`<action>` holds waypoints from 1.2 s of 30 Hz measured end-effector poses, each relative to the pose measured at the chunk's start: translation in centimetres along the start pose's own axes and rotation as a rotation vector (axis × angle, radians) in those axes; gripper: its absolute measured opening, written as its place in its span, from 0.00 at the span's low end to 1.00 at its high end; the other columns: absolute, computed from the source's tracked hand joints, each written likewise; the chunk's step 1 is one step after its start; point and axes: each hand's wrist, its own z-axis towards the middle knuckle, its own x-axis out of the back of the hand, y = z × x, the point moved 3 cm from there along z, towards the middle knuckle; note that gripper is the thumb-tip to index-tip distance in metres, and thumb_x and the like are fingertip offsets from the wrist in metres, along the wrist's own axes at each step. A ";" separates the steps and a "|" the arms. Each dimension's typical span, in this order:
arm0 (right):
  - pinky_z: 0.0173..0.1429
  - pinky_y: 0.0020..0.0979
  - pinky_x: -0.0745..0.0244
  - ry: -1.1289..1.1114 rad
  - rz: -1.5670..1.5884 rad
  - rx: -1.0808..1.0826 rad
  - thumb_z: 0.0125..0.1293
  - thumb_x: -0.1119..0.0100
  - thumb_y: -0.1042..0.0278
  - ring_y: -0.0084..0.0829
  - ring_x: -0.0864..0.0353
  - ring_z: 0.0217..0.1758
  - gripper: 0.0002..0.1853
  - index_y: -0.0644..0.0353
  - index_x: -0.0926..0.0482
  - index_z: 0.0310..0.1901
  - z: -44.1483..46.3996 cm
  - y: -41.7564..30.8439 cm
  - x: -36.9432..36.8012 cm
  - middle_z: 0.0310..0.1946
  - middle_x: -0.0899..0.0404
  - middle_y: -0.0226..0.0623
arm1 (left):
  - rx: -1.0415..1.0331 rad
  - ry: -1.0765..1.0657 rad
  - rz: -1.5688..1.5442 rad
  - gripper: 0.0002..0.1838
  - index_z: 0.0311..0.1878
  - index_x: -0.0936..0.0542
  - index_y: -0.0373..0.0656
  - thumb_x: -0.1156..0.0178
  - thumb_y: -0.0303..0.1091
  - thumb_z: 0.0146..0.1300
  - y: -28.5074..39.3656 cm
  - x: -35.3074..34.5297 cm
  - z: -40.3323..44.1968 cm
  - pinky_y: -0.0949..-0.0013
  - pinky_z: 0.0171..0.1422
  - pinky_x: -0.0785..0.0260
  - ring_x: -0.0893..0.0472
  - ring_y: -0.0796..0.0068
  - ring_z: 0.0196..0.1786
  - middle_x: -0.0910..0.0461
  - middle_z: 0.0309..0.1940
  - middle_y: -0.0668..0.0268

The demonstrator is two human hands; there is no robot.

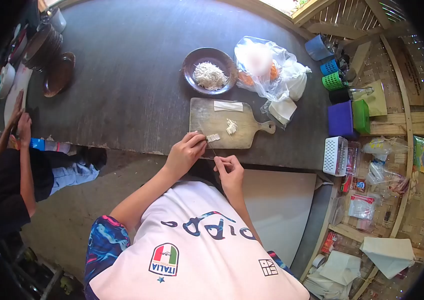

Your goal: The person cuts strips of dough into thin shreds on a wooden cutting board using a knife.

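A wooden cutting board lies near the table's front edge, its handle to the right. My left hand is at its lower left corner, fingers closed on a small pale strip that is cut into thin slices. My right hand is just off the board's front edge, fingers curled round a thin knife; its handle is hidden in the hand. Farther back on the board are a flat whitish slab and a little heap of thin sticks. Behind the board, a brown bowl holds white shreds.
A clear plastic bag with orange and white contents sits right of the bowl. Stacked brown plates stand far left, near another person's hands. Baskets and a white container line the right edge by a woven wall.
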 end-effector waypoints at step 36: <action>0.41 0.24 0.24 0.029 0.078 -0.015 0.78 0.27 0.63 0.18 0.14 0.35 0.13 0.65 0.16 0.43 0.9 0.3 -1.3 0.30 0.11 0.34 | 0.029 0.046 -0.016 0.09 0.48 0.09 0.38 0.27 0.27 0.67 0.1 -0.4 -0.1 0.61 0.58 0.14 0.14 0.63 0.60 0.13 0.54 0.67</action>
